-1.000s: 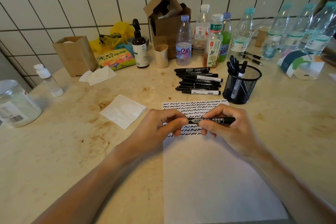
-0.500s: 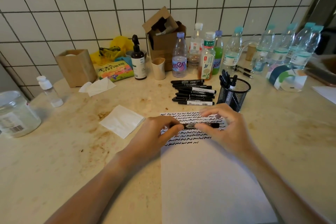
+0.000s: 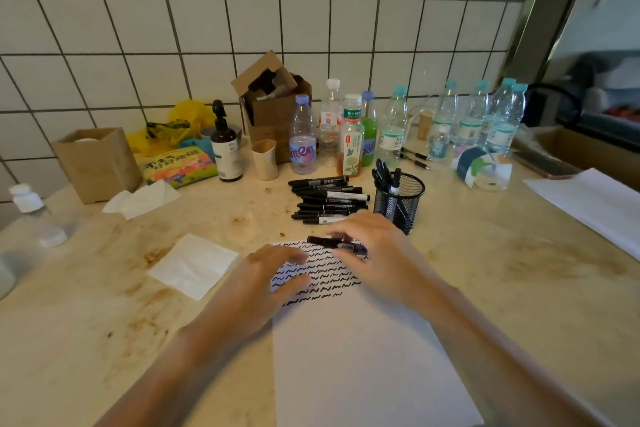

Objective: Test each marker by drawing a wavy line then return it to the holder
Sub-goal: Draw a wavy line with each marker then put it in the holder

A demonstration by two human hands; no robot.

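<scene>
My right hand [image 3: 381, 253] holds a black marker [image 3: 329, 242] by its right end, lying sideways over the top of the white paper [image 3: 356, 367]. The motion blurs it, and its left end sticks out free. My left hand [image 3: 263, 282] has let go and hovers with relaxed fingers over the rows of wavy black lines [image 3: 315, 274]. A row of several black markers [image 3: 327, 199] lies just beyond the paper. The black mesh holder [image 3: 400, 201], to the right of that row, has a few markers standing in it.
Several water and drink bottles [image 3: 391, 128] line the tiled wall, with a cardboard box [image 3: 273, 104], a brown pump bottle [image 3: 225, 146] and a small cup [image 3: 265, 159]. A folded napkin [image 3: 194, 263] lies left of the paper. Another white sheet [image 3: 588, 201] lies far right.
My left hand has released the marker's left end and dropped back toward me. My right hand keeps the marker and has moved it away toward the holder. The view has tilted up.
</scene>
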